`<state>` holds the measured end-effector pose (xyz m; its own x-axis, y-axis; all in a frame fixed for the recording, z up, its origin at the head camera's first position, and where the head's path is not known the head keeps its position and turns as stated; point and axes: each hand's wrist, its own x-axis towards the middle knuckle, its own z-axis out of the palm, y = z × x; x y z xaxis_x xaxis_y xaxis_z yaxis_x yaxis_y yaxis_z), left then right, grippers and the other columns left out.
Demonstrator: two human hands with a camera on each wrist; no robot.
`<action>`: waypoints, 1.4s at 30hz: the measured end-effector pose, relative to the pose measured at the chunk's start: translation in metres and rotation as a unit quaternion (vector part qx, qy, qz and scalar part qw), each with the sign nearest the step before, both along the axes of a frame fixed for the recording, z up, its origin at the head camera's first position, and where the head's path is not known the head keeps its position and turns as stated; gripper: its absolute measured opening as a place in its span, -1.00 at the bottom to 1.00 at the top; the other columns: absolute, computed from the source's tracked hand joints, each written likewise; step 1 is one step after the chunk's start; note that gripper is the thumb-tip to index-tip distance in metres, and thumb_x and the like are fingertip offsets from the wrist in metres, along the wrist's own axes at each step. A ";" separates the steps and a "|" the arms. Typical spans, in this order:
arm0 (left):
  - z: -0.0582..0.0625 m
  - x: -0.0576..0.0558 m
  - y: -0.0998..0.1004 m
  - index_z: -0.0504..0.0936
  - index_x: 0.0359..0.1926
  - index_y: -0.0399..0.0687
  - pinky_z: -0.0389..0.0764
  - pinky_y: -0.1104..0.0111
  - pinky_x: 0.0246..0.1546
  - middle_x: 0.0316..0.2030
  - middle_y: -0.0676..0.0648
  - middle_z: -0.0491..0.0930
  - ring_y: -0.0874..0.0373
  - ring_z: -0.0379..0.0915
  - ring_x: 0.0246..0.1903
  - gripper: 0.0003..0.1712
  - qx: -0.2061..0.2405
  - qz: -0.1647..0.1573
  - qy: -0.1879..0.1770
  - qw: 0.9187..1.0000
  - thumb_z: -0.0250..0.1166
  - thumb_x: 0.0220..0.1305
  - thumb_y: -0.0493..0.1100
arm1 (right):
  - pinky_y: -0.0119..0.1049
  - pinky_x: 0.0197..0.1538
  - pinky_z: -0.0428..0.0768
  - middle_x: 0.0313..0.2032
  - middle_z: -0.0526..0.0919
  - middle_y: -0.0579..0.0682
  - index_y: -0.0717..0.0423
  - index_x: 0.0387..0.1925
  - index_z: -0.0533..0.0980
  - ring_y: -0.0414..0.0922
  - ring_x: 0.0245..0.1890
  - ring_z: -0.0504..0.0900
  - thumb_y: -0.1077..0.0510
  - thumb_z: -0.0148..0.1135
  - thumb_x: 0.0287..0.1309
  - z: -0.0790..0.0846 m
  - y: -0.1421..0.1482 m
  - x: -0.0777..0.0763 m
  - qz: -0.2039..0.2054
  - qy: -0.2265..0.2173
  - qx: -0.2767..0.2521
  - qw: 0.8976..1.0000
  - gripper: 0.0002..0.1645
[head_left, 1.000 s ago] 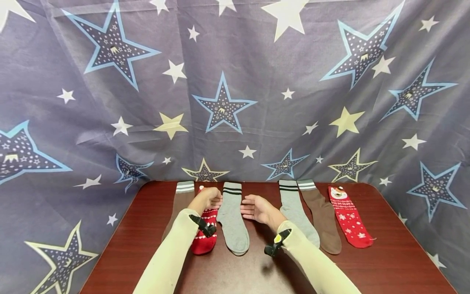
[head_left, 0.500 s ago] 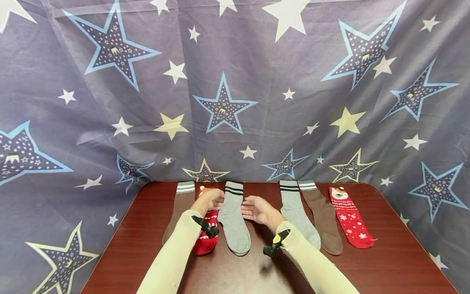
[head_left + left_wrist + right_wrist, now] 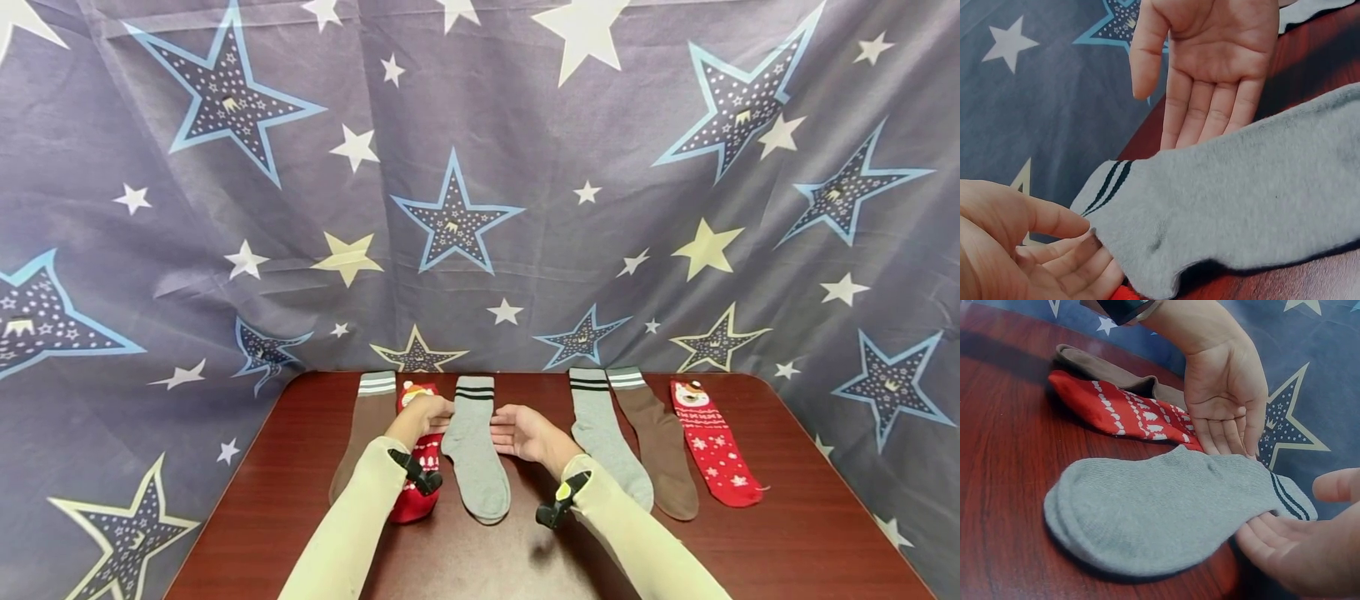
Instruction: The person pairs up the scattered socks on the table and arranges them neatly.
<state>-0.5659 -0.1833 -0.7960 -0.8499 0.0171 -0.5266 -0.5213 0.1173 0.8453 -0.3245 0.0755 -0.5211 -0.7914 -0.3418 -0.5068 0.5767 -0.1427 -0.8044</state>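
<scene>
A grey sock (image 3: 477,471) with two black cuff stripes lies between my two hands at mid-table. From its left side my left hand (image 3: 426,417) slips its straight fingers beneath the sock's edge near the cuff. In the left wrist view, that hand's thumb comes right up to the edge. My right hand (image 3: 527,435) faces it palm inward, its straight fingers tucked under the opposite edge and the thumb apart from the cloth. Both sets of fingertips are hidden by the grey sock. Partly behind my left wrist is a red patterned sock (image 3: 415,506).
Left of the red sock lies a brown sock (image 3: 372,425). To the right, another grey sock (image 3: 611,446), a brown sock (image 3: 667,458) and a red snowflake sock (image 3: 716,450) lie in a row. A starry cloth (image 3: 480,308) hangs behind the dark red table (image 3: 810,542).
The grey sock's cuff has come slightly toward me, with my left hand also a little lower. More of the red sock's cuff shows. My right hand stays nearly in place.
</scene>
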 end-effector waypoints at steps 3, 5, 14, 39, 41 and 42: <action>0.012 0.009 -0.003 0.73 0.04 -0.16 0.78 0.10 -0.15 -0.08 -0.22 0.76 -0.07 0.76 -0.19 -0.63 0.011 -0.005 0.000 1.000 0.42 0.18 -0.24 | 0.03 0.55 0.27 0.39 0.31 0.41 0.49 0.41 0.17 0.12 0.32 0.40 0.11 -0.21 0.49 0.000 -0.001 0.001 -0.004 -0.002 0.001 1.000 -0.34; 0.030 0.022 -0.003 0.74 0.04 -0.15 0.78 0.12 -0.13 -0.09 -0.20 0.77 -0.05 0.76 -0.18 -0.65 0.017 -0.013 -0.004 1.000 0.40 0.21 -0.24 | 0.03 0.54 0.29 0.34 0.37 0.38 0.48 0.40 0.20 0.11 0.27 0.43 0.11 -0.21 0.48 0.000 -0.001 0.001 -0.007 -0.001 0.001 1.000 -0.36; 0.122 0.090 0.008 0.73 -0.02 -0.23 0.77 0.25 -0.09 -0.09 -0.21 0.76 -0.01 0.75 -0.16 -0.75 0.011 -0.050 -0.001 0.999 0.32 0.32 -0.24 | -0.14 0.23 0.51 -0.08 0.56 0.09 0.28 0.15 0.34 -0.08 -0.06 0.57 0.12 -0.17 0.46 -0.002 -0.003 0.002 0.013 -0.001 -0.006 1.000 -0.60; 0.126 0.089 0.022 0.70 -0.21 -0.16 0.76 0.30 -0.34 -0.33 -0.09 0.70 0.11 0.67 -0.39 -0.73 -0.060 -0.013 -0.005 0.998 0.53 0.03 -0.25 | -0.27 -0.02 0.66 -0.23 0.63 0.07 0.36 -0.05 0.54 -0.12 -0.30 0.62 0.27 0.16 0.35 0.001 -0.006 0.009 0.048 0.008 0.138 0.989 -0.77; 0.143 0.102 0.023 0.70 -0.25 -0.20 0.76 0.32 -0.38 -0.36 -0.11 0.69 0.11 0.68 -0.42 -0.75 -0.053 -0.013 0.003 0.999 0.54 0.02 -0.27 | -0.33 -0.13 0.67 -0.30 0.65 0.02 0.32 -0.11 0.56 -0.14 -0.36 0.61 0.28 0.21 0.31 0.004 -0.005 0.012 0.058 0.006 0.157 0.986 -0.82; 0.148 0.107 0.025 0.69 -0.17 -0.25 0.78 0.30 -0.29 -0.28 -0.16 0.71 0.08 0.70 -0.36 -0.72 -0.056 -0.010 0.004 0.998 0.51 0.06 -0.28 | -0.34 -0.15 0.68 -0.33 0.65 0.00 0.31 -0.14 0.57 -0.15 -0.37 0.61 0.29 0.23 0.29 0.005 -0.005 0.013 0.061 0.008 0.165 0.984 -0.85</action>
